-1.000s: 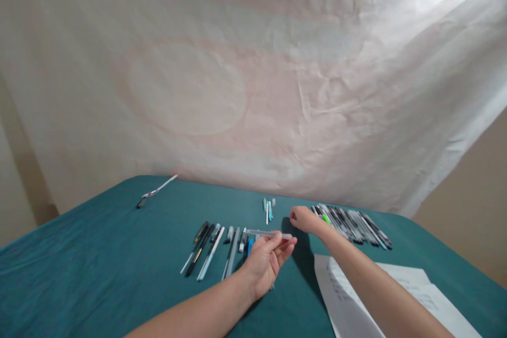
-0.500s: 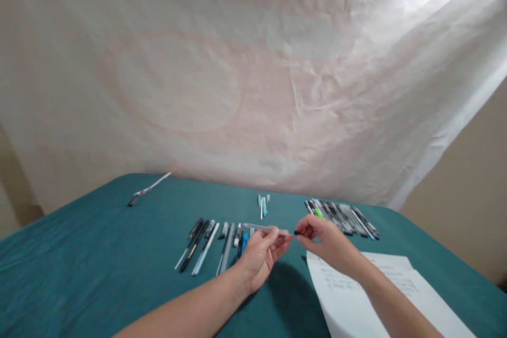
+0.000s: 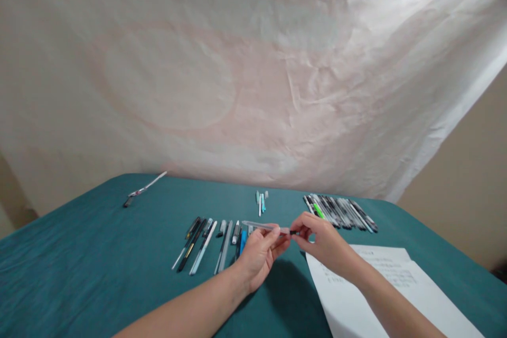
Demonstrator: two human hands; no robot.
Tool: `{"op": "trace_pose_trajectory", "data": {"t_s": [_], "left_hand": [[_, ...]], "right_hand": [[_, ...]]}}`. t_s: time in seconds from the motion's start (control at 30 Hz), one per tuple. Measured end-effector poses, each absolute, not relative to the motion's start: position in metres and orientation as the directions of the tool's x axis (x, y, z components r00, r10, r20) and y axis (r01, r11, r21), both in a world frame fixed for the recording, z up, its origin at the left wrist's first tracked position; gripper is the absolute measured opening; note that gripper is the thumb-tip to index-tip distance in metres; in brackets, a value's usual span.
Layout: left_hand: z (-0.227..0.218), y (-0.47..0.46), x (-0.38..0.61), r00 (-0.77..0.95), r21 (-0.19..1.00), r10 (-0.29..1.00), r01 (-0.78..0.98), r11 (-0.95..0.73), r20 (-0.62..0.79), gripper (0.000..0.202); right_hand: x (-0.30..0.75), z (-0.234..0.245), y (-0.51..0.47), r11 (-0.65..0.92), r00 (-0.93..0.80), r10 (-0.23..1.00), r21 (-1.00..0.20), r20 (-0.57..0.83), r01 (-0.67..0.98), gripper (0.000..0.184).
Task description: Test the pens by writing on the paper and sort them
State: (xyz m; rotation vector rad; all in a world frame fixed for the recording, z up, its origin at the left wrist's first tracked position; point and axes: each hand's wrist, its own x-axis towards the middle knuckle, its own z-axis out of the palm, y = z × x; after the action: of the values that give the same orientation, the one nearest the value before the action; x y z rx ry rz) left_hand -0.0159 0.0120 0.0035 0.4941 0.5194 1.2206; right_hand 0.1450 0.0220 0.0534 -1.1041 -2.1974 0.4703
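My left hand [image 3: 263, 253] is closed around a translucent pen barrel [image 3: 257, 225], held almost level above the table with its narrow end to the left. My right hand [image 3: 317, 232] pinches a small black pen part [image 3: 293, 232] at the barrel's right end. The black part meets the barrel there; whether it sits inside cannot be made out. Below and left of my left hand lie several pens and pen parts, among them a black pen [image 3: 192, 245], a pale blue-white pen [image 3: 203, 248] and a grey barrel [image 3: 225, 246]. My left hand partly hides a blue piece [image 3: 243, 240].
Many pens [image 3: 340, 212] lie in a row at the right, one bright green [image 3: 318, 210]. Small teal and white pen parts [image 3: 261, 202] lie at the back middle. Written paper sheets [image 3: 356, 296] are under my right forearm. A thin white-and-dark object [image 3: 144, 188] lies far left on the green cloth [image 3: 79, 259].
My right hand has moved slightly left, bringing the black part from a small gap up against the barrel's right end. My left hand keeps its hold. The view has shifted slightly.
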Motion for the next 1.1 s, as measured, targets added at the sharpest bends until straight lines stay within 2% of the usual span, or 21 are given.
{"op": "trace_pose_trajectory", "data": {"t_s": [0.5,1.1], "left_hand": [[0.0,0.012,-0.016,0.266,0.632,0.96,-0.731,0.258,-0.083,0.019],[0.001,0.014,-0.016,0.2,0.631,0.976,-0.748,0.207,-0.083,0.011]], "right_hand": [[0.143,0.05,0.022,0.503,-0.366,0.865,-0.589,0.344,0.633,0.008],[0.137,0.039,0.016,0.61,-0.367,0.78,-0.482,0.507,0.63,0.011]]}}
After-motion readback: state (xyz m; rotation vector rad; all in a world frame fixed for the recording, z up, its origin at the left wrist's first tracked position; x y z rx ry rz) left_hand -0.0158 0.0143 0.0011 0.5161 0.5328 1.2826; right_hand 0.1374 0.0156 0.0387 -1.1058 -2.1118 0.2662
